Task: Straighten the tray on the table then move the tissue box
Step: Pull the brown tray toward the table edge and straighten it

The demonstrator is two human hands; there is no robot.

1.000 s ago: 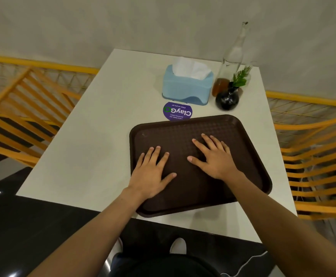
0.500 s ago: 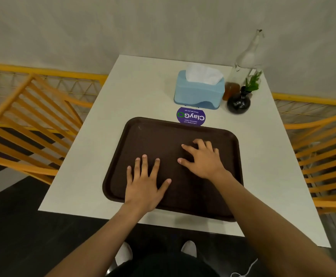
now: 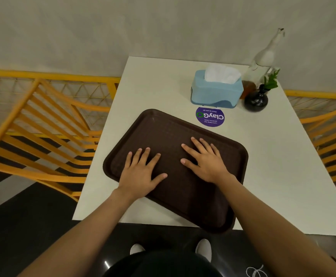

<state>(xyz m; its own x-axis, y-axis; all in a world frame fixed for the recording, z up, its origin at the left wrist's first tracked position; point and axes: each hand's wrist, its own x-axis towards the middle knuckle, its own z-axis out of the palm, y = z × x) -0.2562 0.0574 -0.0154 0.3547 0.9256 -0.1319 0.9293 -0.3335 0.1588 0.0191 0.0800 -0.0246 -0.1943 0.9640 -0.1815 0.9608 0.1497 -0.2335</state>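
A dark brown tray (image 3: 163,128) lies askew on the white table (image 3: 273,156), its near right corner sticking out over the table's front edge. My left hand (image 3: 141,172) rests flat on the tray's left half, fingers spread. My right hand (image 3: 205,160) presses flat on the tray's middle, fingers apart. Neither hand grips anything. A light blue tissue box (image 3: 216,90) with white tissue sticking up stands at the far side of the table, beyond the tray and apart from it.
A purple round sticker (image 3: 210,116) lies between tray and tissue box. A black vase with a green sprig (image 3: 256,99) and a clear glass bottle (image 3: 263,60) stand right of the box. Orange slatted chairs (image 3: 43,126) flank the table on both sides.
The tray has turned clockwise under my flat hands and slid left; its near right corner now overhangs the front edge. The view has also shifted.
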